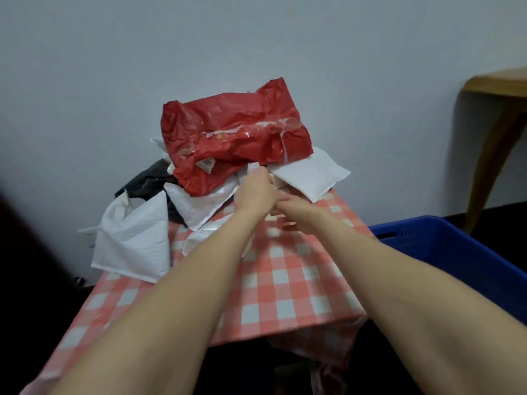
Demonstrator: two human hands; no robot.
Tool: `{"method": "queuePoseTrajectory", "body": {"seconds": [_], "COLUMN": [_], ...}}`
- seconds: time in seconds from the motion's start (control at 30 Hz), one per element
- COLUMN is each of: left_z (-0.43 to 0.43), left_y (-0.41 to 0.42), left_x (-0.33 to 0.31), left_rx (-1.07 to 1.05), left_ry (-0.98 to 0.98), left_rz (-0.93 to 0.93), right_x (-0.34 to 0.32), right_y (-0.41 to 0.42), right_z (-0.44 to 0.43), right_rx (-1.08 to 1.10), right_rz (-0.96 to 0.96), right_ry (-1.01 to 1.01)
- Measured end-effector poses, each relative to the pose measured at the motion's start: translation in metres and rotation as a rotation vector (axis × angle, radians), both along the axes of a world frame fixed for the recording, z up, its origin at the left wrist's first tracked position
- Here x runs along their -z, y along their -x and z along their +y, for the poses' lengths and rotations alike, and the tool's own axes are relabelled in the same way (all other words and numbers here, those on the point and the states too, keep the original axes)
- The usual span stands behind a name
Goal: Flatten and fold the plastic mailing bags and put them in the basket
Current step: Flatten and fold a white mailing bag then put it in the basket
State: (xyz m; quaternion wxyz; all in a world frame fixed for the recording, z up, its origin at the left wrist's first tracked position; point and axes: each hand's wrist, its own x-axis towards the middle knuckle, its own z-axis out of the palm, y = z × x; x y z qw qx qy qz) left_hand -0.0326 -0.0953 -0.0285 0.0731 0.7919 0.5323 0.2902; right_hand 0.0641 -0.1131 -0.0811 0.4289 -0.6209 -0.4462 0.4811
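— What is nearest?
— Two bare forearms stretch over the bench (pixel 285 283). It has a pink-and-white checked cloth on it, and the red bag (pixel 236 129) is at its far end.
— And the basket?
— The blue basket (pixel 456 246) sits nearer than the red bag and well to its right, beside the bench.
— The hands?
— They are close together, just below the red bag's near edge. The left hand (pixel 255 192) has its fingertips at a white flap (pixel 252 168) tucked under the red bag. I cannot tell whether it pinches the flap. The right hand (pixel 288 213) lies just below and right of the left hand. It is blurred, so I cannot tell its grip either.
— The other bags?
— A white padded bag (pixel 134 240) leans well left of the red bag, and nearer. A black bag (pixel 148 178) pokes out at the red bag's left, lower down. A flat white bag (pixel 310 173) sticks out from under its right corner. Another white bag (pixel 199 205) lies beneath its near edge.
— The red bag itself?
— It is crumpled, with a torn tape strip across it, and it tops the heap.
— Behind?
— A pale wall (pixel 114 67), and a wooden table (pixel 496 89) far right of the red bag.
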Motion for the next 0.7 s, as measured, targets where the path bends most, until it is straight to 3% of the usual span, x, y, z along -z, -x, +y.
{"method": "queuePoseTrajectory", "body": {"seconds": [0.1,0.23,0.37,0.53,0.7], "left_z": [0.011,0.022,0.030,0.040,0.053], "left_y": [0.023,0.037,0.041,0.034,0.006], "left_x": [-0.012,-0.012,-0.005,0.003,0.030], "left_rx": [-0.078,-0.127,-0.152,-0.255,-0.158], "left_ry": [-0.041,-0.009,-0.001,-0.017,0.368], "left_rz": [-0.100,-0.154,-0.178,-0.206,-0.359], "right_x": [-0.005,0.002,0.006,-0.002,0.000], "right_y": [0.018,0.042,0.044,-0.012,-0.065], "right_z": [0.005,0.010,0.015,0.010,0.002], "right_rx": [-0.197,-0.267,-0.059,0.286,0.388], "right_rz": [0.005,-0.191,-0.121,0.028,0.044], "right_ry": [0.015,0.001,-0.138,-0.169,-0.149]}}
